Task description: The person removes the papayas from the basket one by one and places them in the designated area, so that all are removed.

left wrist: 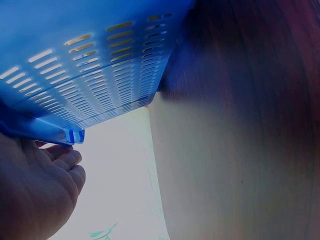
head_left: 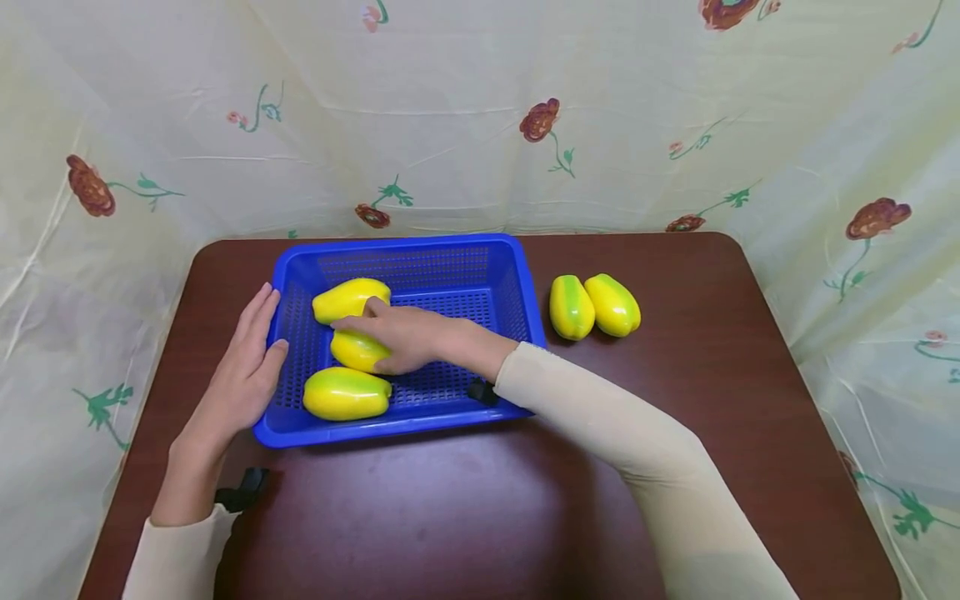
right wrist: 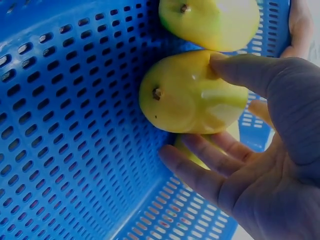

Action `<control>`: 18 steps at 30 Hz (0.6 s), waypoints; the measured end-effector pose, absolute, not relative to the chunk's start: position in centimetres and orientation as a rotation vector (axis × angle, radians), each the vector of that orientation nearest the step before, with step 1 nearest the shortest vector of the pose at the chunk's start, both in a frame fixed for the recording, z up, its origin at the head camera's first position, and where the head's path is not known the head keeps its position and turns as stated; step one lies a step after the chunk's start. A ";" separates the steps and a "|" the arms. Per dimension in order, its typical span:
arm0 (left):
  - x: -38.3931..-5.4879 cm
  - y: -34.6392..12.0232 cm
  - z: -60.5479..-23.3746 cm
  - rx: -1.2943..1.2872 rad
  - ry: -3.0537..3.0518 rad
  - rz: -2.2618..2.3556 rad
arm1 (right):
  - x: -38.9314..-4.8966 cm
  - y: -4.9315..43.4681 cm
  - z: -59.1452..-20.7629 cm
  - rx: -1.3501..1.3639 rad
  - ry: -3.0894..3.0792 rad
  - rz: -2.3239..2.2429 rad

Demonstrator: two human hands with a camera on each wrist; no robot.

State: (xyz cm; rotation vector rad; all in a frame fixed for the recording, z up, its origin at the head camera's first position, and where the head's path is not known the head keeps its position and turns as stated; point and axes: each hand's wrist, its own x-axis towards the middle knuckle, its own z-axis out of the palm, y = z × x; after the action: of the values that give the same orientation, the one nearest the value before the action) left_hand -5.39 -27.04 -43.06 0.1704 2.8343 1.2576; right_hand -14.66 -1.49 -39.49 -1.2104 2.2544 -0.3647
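A blue plastic basket [head_left: 442, 425] with slotted walls holds three glossy yellow-green papayas in its left half. My right hand [head_left: 412, 337] reaches in from the right and grips the middle papaya [right wrist: 185, 95], thumb on one side and fingers on the other. Behind it lies a papaya [head_left: 345, 300], close to the fingertips; in front is another papaya [head_left: 347, 394]. My left hand [head_left: 243, 375] rests against the basket's left rim with its fingers straight; the left wrist view shows the fingers [left wrist: 67, 160] beside the rim from below.
Two more papayas, a left one [head_left: 572, 308] and a right one [head_left: 613, 305], lie side by side on the brown table [head_left: 465, 517] right of the basket. A flowered curtain [head_left: 450, 108] hangs behind and along both sides of the table.
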 end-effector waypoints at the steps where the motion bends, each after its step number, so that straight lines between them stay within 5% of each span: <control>1: -5.4 -27.0 -43.0 0.170 2.832 1.259 | -14.6 -1.6 -39.5 -1.216 2.253 -0.357; 18: -5.6 -27.2 -43.2 0.196 2.845 1.285 | -14.5 -1.1 -39.0 -1.195 2.255 -0.276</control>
State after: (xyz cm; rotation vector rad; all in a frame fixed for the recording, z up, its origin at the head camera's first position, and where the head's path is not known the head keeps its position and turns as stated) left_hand -5.64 -27.21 -43.22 0.1956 2.8454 1.2852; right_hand -14.52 -1.13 -39.02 -1.1947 2.2555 -0.2763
